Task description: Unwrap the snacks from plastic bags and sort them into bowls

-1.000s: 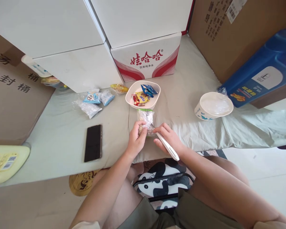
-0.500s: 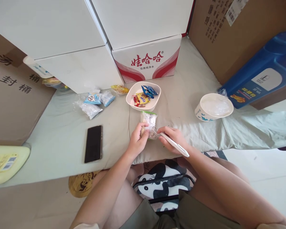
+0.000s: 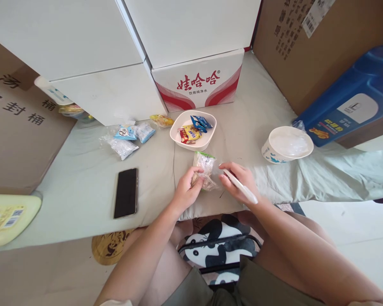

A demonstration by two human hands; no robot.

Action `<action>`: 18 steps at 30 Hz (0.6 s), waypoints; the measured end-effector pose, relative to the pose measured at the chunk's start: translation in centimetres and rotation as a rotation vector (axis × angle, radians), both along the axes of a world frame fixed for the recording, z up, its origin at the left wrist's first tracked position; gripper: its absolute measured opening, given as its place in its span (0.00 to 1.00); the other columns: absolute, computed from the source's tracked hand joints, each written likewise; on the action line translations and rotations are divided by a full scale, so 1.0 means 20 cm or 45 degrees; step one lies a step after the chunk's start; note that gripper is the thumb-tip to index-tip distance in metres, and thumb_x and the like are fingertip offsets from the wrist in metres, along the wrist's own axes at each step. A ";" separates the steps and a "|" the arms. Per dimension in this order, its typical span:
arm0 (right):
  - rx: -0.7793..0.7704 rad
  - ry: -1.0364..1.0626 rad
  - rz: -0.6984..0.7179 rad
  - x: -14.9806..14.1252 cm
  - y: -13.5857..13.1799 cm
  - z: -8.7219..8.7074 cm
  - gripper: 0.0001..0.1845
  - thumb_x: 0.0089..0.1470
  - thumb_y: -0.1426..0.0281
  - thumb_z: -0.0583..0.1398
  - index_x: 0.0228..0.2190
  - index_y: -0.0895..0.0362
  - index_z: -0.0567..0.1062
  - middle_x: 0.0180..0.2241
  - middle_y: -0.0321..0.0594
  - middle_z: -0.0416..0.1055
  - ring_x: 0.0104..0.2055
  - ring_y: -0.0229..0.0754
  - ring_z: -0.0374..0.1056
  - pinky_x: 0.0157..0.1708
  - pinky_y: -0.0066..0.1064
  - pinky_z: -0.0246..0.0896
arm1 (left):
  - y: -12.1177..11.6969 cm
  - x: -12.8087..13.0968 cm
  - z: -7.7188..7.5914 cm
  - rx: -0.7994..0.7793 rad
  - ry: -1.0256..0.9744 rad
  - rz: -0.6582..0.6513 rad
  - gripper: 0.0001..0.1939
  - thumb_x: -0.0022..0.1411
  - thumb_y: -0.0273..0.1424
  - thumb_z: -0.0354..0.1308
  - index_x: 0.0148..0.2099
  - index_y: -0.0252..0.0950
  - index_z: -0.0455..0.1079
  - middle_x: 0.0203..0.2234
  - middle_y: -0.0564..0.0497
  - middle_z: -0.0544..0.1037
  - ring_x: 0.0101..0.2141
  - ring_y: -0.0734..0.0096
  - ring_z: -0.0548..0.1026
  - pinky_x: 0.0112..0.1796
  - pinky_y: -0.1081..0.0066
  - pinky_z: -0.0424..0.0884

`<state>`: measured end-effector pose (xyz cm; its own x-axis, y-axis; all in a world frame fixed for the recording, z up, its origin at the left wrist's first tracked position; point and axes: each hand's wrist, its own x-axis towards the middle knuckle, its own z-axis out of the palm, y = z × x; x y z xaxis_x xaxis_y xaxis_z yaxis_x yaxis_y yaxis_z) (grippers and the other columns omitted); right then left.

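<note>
My left hand (image 3: 189,187) is closed on a clear plastic snack packet (image 3: 204,160) with a green top edge and pale, crumbly contents. Several of its fingers cover the packet's left side. My right hand (image 3: 239,180) grips a slim white utility knife (image 3: 241,185), whose handle slants back toward the wrist. A small gap separates this hand from the packet; the blade is too small to make out. Just beyond the packet stands a white square bowl (image 3: 193,146), holding a yellow-and-red snack packet (image 3: 190,134) and blue packets (image 3: 201,123).
Left lie a black phone (image 3: 126,193), clear and blue wrappers (image 3: 126,142) and a yellow packet (image 3: 161,120). A paper tub (image 3: 274,148) with clear plastic inside stands right, near a blue bottle (image 3: 344,102). White boxes (image 3: 198,85) and a brown carton (image 3: 325,51) border the cloth-covered surface.
My right hand has drawn back to the right with the utility knife, away from the packet. My left hand and the packet have shifted slightly right.
</note>
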<state>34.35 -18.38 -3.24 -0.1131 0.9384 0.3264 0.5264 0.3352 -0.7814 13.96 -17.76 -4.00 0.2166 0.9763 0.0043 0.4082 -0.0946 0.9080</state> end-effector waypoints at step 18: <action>0.043 -0.443 -0.060 0.01 0.05 -0.10 0.13 0.58 0.72 0.56 0.42 0.51 0.77 0.36 0.41 0.70 0.33 0.42 0.68 0.32 0.32 0.60 | 0.00 0.00 0.01 0.033 0.020 -0.007 0.09 0.64 0.35 0.52 0.46 0.39 0.67 0.40 0.50 0.77 0.35 0.70 0.72 0.42 0.68 0.68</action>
